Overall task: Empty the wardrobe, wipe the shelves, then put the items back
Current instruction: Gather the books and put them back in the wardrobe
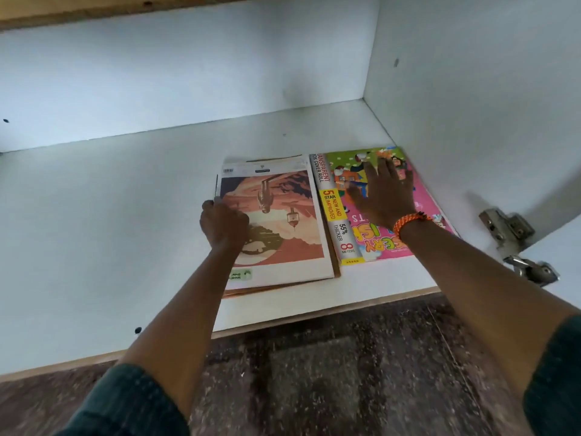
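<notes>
1. Two hands of mine reach into the wardrobe, over its white shelf (125, 215), which lies between a white back panel and a white right side wall.
2. My left hand (224, 225) curls its fingers around the left edge of a stack of papers (283, 221); the top sheet shows a reddish-brown picture printed upside down from where I stand.
3. My right hand (385, 196) lies flat, fingers straight and spread, pressing on a pink and green children's book (424, 196) at the right end of the shelf, close to the side wall.
4. Between the stack and the book lies a boxed roll of transparent book cover (338, 215), touching both, its long side running front to back.
5. All three things sit toward the front right part of the shelf, near its front edge.
6. An orange bracelet (408, 220) circles my right wrist, and dark green sleeves cover both upper forearms.
7. A metal door hinge (515, 243) is fixed low on the right side wall.
8. Below the shelf edge I see a dark speckled floor (314, 372).
</notes>
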Demonstrator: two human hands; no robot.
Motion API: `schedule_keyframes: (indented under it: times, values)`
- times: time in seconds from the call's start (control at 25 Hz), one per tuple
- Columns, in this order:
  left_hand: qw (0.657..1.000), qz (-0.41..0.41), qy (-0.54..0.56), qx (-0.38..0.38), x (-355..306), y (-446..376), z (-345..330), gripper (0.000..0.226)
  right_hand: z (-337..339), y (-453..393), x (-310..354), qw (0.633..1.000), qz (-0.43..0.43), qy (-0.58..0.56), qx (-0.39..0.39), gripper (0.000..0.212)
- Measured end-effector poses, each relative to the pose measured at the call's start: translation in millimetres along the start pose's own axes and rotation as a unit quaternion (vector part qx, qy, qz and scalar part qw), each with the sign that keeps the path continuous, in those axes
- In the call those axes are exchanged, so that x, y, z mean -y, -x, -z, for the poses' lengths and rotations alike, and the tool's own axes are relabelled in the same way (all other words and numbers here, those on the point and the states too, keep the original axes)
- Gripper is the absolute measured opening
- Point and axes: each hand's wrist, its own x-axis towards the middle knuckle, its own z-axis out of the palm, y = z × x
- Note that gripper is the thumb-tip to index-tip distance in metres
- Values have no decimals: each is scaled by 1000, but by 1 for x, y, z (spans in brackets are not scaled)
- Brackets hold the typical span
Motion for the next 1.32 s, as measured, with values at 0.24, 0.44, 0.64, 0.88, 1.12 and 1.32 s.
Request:
schedule_keyframes:
  times: [0.24,0.44,0.64,0.88,1.12,1.32]
  values:
    - [976,-208,30,61,-73,47,55,53,73,23,46,988,146,40,18,53]
    - [975,-209,-11,72,-99,102,177,53,167,81,123,973,211,42,85,42]
    - [995,-83,-49,-5,-90,162,329,52,249,139,207,943,315,-3,102,30]
    - [979,80,-51,-181,-75,246,479,58,344,235,305,894,429,-75,107,40]
    - [886,322,-28,-332,-25,410,573,58,416,349,410,810,550,-139,150,40]
    - [775,446,-35,-446,-5,631,612,59,463,559,434,662,659,-273,231,37]
